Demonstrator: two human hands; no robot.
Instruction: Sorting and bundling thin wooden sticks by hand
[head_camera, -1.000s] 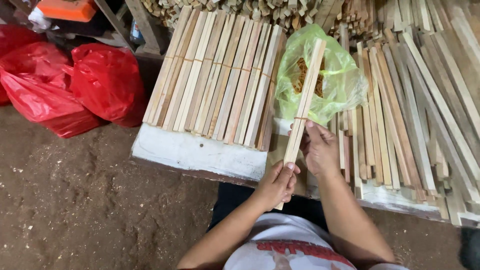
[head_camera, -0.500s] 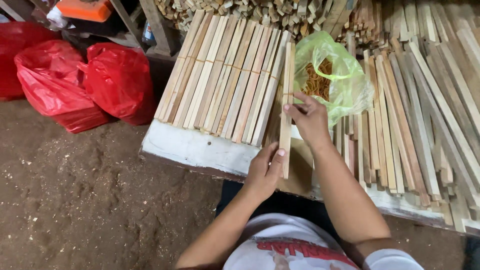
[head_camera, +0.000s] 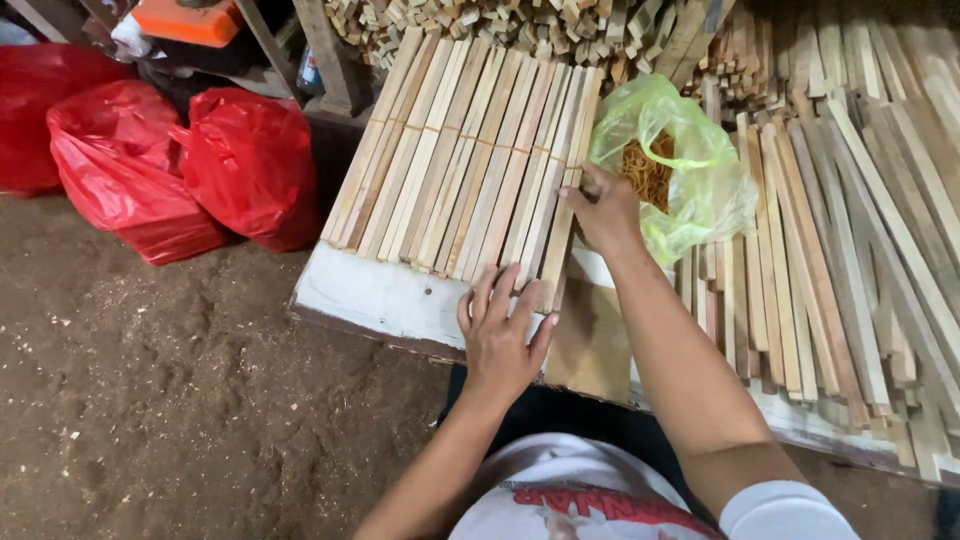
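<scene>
two hands work the row of wooden slats (head_camera: 470, 165) on the white board (head_camera: 370, 295): left hand (head_camera: 500, 335) flat, fingers spread on the near ends, right hand (head_camera: 603, 210) pinching the rightmost slat (head_camera: 567, 215). best to keep ends flush. green bag (head_camera: 690, 170) right of it holds, probably, rubber bands.

To your right, just past your right hand (head_camera: 605, 212), a translucent yellow-green plastic bag (head_camera: 690, 165) sits open on the wooden slats, with what looks like a tangle of yellowish-brown bands inside, though the crumpled film blurs them. On the dirt floor to your left, three knotted red plastic bags (head_camera: 190, 165) bulge against each other beside the platform. At the top left edge, an orange box-like package (head_camera: 185, 20) rests partly out of view.
</scene>
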